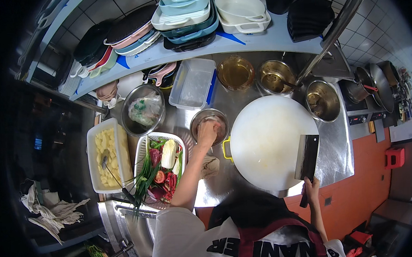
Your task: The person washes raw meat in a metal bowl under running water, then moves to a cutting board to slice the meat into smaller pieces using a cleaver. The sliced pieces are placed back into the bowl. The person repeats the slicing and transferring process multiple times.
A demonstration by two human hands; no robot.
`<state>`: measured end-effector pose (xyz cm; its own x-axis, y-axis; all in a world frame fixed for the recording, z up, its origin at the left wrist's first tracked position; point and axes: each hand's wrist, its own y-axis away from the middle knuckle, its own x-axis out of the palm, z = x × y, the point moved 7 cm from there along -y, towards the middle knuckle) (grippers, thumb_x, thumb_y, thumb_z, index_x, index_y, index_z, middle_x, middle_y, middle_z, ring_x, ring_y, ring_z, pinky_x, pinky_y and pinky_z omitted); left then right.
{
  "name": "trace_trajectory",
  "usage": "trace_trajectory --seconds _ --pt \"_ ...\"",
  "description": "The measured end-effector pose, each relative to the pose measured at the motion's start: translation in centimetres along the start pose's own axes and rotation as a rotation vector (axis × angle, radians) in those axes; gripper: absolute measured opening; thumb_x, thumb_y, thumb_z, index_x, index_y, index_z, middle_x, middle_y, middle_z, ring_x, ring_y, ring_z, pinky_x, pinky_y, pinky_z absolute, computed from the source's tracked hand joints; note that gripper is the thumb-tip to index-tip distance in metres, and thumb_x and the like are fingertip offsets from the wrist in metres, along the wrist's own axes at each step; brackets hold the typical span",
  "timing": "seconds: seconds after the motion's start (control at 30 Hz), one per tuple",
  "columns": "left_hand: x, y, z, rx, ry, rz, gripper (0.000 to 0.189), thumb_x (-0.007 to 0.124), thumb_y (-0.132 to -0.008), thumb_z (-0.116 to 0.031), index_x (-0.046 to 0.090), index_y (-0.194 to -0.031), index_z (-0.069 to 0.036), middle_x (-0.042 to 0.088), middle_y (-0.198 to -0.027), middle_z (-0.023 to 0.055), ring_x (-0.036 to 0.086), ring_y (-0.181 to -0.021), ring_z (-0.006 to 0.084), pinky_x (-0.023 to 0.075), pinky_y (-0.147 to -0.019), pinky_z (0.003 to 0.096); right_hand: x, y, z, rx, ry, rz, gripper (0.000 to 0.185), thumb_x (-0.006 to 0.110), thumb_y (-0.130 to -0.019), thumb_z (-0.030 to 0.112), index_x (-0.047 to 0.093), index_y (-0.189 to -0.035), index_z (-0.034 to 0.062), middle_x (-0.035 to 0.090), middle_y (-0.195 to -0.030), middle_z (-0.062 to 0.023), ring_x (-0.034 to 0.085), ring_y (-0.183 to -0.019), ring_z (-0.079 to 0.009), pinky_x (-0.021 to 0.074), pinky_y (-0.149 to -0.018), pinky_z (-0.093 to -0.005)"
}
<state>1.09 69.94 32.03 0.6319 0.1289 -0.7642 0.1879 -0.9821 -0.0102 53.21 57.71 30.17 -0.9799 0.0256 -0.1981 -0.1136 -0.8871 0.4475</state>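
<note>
My left hand (208, 128) reaches into a small metal bowl (193, 126), its fingers bent over pinkish contents that look like raw meat. Whether the fingers grip any of it is hidden by the hand itself. My right hand (311, 187) grips the handle of a Chinese cleaver (307, 158). The broad blade lies over the right edge of a round white cutting board (269, 142), where a few small scraps show. A yellow handle (227, 149) projects from the board's left side. Close below the bowl sits a crumpled brown cloth (210, 166).
A white basket (140, 156) of vegetables and a tub (93, 169) of cut potatoes with a ladle stand left. Behind are a bowl with a plastic bag (145, 110), a clear container (194, 83), a glass bowl (235, 73) and metal pots (276, 76). A shelf (254, 44) overhangs the back.
</note>
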Motion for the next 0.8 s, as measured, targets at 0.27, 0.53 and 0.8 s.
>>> trace_trajectory --seconds 0.27,0.53,0.8 --pt "6.1 -2.3 1.4 0.037 -0.401 0.123 0.03 0.06 -0.084 -0.001 0.066 -0.113 -0.006 0.063 -0.12 0.0236 0.061 -0.112 0.0392 0.0529 -0.095 0.0443 0.0 0.1 -0.1 0.018 0.009 -0.006 0.021 0.055 -0.097 0.012 0.048 -0.078 0.0071 0.048 -0.05 -0.0017 0.048 -0.036 -0.0122 0.0402 -0.034 -0.0285" --pt "6.1 -2.0 2.1 0.049 -0.113 0.186 0.026 0.061 -0.087 -0.006 0.066 -0.112 -0.005 0.071 -0.107 0.0199 0.068 -0.098 0.0359 0.0524 -0.09 0.0441 0.0 0.2 0.2 0.019 -0.001 -0.022 0.017 0.057 -0.095 0.012 0.05 -0.082 0.003 0.049 -0.054 -0.0019 0.048 -0.038 -0.0121 0.0405 -0.035 -0.0283" --pt "6.2 -0.9 2.8 -0.106 0.423 0.439 0.028 0.065 -0.087 -0.002 0.063 -0.114 -0.003 0.069 -0.102 0.0061 0.064 -0.096 0.016 0.0494 -0.09 0.0297 -0.2 0.1 0.2 0.037 0.015 -0.011 0.018 0.057 -0.095 0.012 0.05 -0.081 0.0032 0.049 -0.055 -0.0018 0.049 -0.039 -0.0123 0.042 -0.036 -0.029"
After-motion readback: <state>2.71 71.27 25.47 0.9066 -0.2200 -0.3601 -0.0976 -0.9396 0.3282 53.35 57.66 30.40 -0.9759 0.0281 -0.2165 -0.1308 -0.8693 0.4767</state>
